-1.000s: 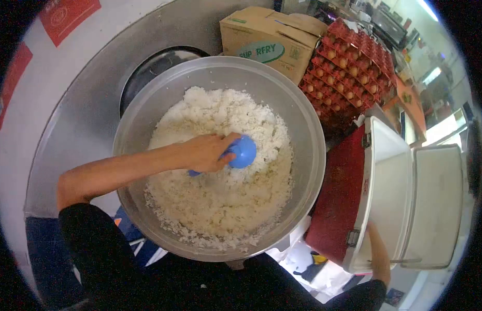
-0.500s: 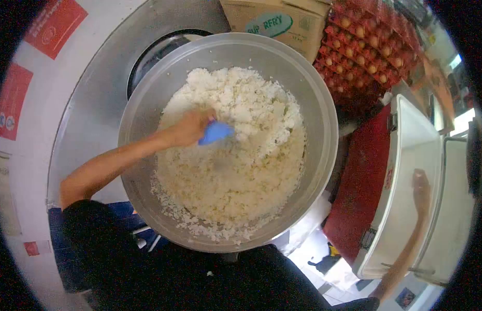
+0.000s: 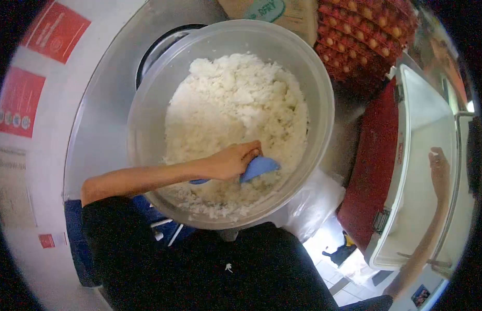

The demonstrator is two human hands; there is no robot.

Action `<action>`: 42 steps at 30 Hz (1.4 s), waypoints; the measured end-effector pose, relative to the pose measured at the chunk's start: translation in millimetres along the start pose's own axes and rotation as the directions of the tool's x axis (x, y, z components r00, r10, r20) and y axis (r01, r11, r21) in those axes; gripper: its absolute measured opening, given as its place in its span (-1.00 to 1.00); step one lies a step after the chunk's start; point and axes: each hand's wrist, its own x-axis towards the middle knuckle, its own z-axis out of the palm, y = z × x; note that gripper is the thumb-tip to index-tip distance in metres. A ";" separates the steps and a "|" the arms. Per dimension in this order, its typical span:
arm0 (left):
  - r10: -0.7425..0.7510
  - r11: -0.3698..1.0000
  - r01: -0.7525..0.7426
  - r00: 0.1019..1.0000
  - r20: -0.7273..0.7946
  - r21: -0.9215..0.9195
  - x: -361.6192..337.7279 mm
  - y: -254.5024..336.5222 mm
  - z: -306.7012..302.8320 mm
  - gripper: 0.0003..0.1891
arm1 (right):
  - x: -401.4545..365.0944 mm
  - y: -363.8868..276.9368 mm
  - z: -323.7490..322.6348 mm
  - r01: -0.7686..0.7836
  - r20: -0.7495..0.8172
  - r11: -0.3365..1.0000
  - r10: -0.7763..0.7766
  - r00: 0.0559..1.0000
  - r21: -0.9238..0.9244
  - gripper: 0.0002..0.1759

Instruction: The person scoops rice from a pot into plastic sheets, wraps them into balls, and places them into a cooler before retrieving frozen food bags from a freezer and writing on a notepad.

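Observation:
A wide metal pot (image 3: 320, 98) holds a large mass of white rice (image 3: 241, 90), heaped at the far side. Over the nearer part of the rice, my left hand (image 3: 240, 159) is closed around a blue plastic scoop (image 3: 260, 168). The scoop's blade touches the rice, and part of the scoop is hidden behind my wrist. My right hand (image 3: 440, 159) is at the far right, in front of the white inside of a red cooler box (image 3: 369, 160). Its fingers look partly spread, with nothing visible in them.
Red trays of eggs (image 3: 362, 39) are stacked behind the pot, beside a cardboard box (image 3: 298, 19). A steel counter (image 3: 103, 119) lies left of the pot. Clear plastic bags (image 3: 316, 199) hang between pot and cooler. Red notices (image 3: 20, 101) are on the left wall.
My left hand has moved the scoop toward me and to the right, across the rice. My right hand has shifted slightly up and right. The whole view has moved a little.

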 end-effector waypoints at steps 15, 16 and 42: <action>0.087 0.982 -0.086 0.996 -0.003 -0.168 -31.3 29.1 -36.0 -0.77 | -3.5 61.3 22.3 -0.125 0.137 0.985 0.108 0.985 0.122 -0.81; -0.150 0.967 0.140 0.988 -0.035 -0.212 -27.6 36.6 -32.7 -0.76 | -2.8 62.1 22.0 -0.125 0.144 0.986 0.108 0.984 0.111 -0.80; 0.079 -0.119 -0.309 0.944 -0.319 -0.944 -118.5 100.5 26.2 -0.56 | -260.2 -239.1 12.7 0.566 -0.769 0.757 -0.134 0.626 0.328 -0.93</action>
